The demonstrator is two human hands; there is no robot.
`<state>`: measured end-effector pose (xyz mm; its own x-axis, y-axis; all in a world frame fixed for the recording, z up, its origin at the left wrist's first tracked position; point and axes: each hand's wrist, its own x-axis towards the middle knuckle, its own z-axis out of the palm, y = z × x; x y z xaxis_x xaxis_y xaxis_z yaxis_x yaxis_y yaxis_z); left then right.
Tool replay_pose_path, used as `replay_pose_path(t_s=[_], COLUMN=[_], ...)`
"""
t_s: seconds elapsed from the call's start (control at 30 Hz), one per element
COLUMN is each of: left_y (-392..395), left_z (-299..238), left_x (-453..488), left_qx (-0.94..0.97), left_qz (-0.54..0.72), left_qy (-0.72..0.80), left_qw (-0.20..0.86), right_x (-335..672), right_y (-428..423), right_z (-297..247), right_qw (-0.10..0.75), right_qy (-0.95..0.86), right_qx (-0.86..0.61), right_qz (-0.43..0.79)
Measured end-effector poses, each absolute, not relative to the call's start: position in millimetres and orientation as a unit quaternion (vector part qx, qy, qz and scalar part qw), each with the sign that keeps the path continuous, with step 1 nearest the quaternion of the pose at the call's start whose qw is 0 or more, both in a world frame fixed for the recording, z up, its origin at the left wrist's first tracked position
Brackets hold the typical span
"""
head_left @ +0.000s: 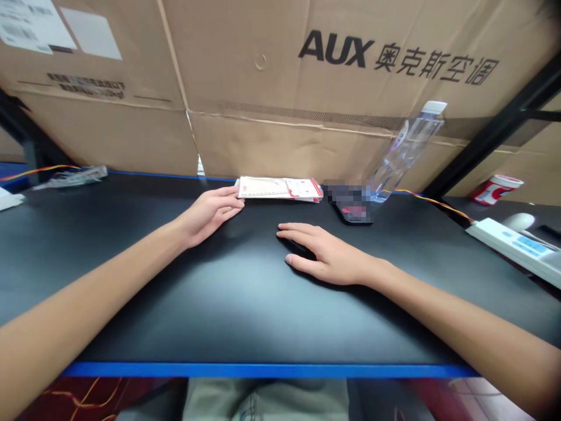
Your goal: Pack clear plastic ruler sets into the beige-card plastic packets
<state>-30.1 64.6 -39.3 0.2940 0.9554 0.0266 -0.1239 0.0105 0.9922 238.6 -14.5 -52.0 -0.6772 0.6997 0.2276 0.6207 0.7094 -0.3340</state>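
A flat white-and-red packet (pixel 280 188) lies at the far edge of the table (pixel 245 316), about midway along it and right against the foot of the cardboard boxes (pixel 263 88) that wall off the back. Just to its right sits a dark, flat object (pixel 350 204) that is blurred over, so it cannot be identified, and behind that a clear plastic bottle (pixel 405 152) leans against the cardboard. The table top is matte black with a blue strip along its near edge. An orange-and-yellow cable (pixel 432 202) runs from the bottle towards the right edge, where a white power strip (pixel 517 245) lies, with a red-and-white cup (pixel 497 188) beyond it near the far right corner. At the far left corner lies a small bundle of wires (pixel 70 175). The left hand (pixel 210 213) reaches forward with its fingers straight and loosely together, the fingertips at the packet's left end, seemingly touching it without gripping. The right hand (pixel 326 254) rests palm down on the bare table, nearer than the packet and clear of it, its fingers slightly spread and holding nothing.
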Motion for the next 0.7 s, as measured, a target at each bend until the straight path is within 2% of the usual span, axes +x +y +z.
replay_pose_path(t_s=[0.27, 0.7], left_y=[67.0, 68.3], left_z=[-40.2, -40.3], left_x=[-31.4, -28.0], left_qx=[0.546, 0.471], left_qz=[0.433, 0.484], left_qy=[0.372, 0.372], left_qw=[0.613, 0.637], right_x=[238.7, 238.5], right_y=[-14.6, -14.1], right_z=[-52.6, -53.1], right_qw=[0.173, 0.167], right_qy=[-0.91, -0.909], right_qx=[-0.36, -0.365], right_qz=[0.112, 0.111])
